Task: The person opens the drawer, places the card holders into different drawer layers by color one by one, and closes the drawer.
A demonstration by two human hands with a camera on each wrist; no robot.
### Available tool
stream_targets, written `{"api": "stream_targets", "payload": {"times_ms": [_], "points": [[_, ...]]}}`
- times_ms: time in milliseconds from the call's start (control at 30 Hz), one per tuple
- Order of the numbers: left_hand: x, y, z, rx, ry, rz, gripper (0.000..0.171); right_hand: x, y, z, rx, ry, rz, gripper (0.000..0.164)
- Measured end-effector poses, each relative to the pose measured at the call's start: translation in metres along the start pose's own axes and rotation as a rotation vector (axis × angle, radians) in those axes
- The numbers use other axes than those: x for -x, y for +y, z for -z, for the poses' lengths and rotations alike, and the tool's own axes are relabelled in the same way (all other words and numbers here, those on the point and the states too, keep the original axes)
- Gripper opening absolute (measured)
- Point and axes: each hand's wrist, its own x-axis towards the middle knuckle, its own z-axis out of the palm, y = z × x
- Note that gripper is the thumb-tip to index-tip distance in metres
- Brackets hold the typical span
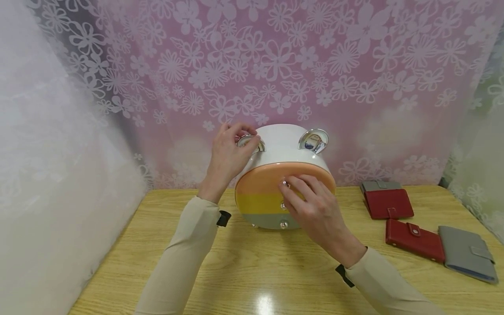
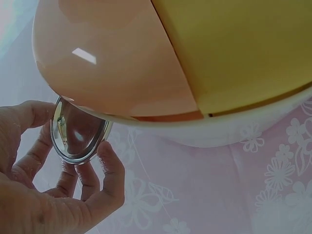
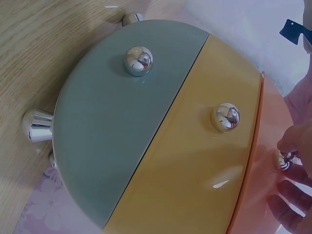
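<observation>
A round white storage box (image 1: 281,135) stands on the table with chrome ears and small chrome feet. Its front is split into an orange drawer (image 1: 264,179), a yellow drawer (image 1: 256,203) and a green drawer (image 1: 265,221), each with a round chrome knob. My left hand (image 1: 230,153) holds the left chrome ear (image 2: 80,131), thumb and fingers around its rim. With thumb and fingertips, my right hand (image 1: 316,214) pinches the orange drawer's knob (image 3: 282,160). In the right wrist view, the orange front sits slightly forward of the yellow one.
To the right lie two red wallets, one folded (image 1: 387,203) and one with a snap strap (image 1: 415,240). A grey wallet (image 1: 468,253) lies beside them, and another grey one (image 1: 379,185) sits behind. Flowered pink cloth (image 1: 275,65) hangs behind the wooden table (image 1: 236,271).
</observation>
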Motion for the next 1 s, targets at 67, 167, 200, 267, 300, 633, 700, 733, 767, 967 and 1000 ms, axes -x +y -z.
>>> {"api": "stream_targets", "payload": {"times_ms": [67, 167, 200, 267, 300, 633, 700, 733, 767, 967, 1000], "points": [[0.0, 0.0, 0.0, 0.002, 0.002, -0.002, 0.015, 0.0, 0.0, 0.0, -0.007, -0.003, -0.002, 0.045], [0.0, 0.0, 0.0, 0.001, 0.004, -0.003, 0.015, 0.0, 0.0, 0.0, -0.016, 0.01, 0.003, 0.03], [0.0, 0.0, 0.0, 0.0, 0.003, -0.002, 0.015, -0.001, 0.0, -0.001, -0.02, 0.024, 0.006, 0.025], [0.0, 0.0, 0.0, -0.003, 0.001, -0.001, 0.015, -0.001, 0.0, -0.001, -0.022, 0.051, 0.013, 0.024], [0.0, 0.0, 0.0, -0.004, 0.0, -0.001, 0.014, -0.002, 0.0, -0.001, -0.021, 0.063, 0.016, 0.027], [0.0, -0.001, 0.0, 0.0, 0.0, -0.002, 0.015, 0.004, -0.003, 0.005, -0.011, 0.069, 0.027, 0.038], [0.0, -0.001, 0.0, 0.001, 0.0, 0.001, 0.015, 0.006, -0.003, 0.005, -0.013, 0.079, 0.04, 0.035], [0.0, -0.001, 0.0, 0.002, 0.0, 0.002, 0.016, 0.006, -0.004, 0.005, -0.014, 0.082, 0.047, 0.033], [-0.001, -0.001, 0.0, 0.003, 0.002, 0.002, 0.015, 0.007, -0.004, 0.005, -0.015, 0.085, 0.055, 0.031], [-0.001, -0.001, -0.001, 0.003, 0.001, -0.002, 0.015, 0.012, -0.005, 0.005, -0.021, 0.078, 0.06, 0.032], [-0.001, -0.001, -0.001, 0.003, 0.0, -0.003, 0.015, 0.012, -0.005, 0.005, -0.022, 0.073, 0.056, 0.033]]}}
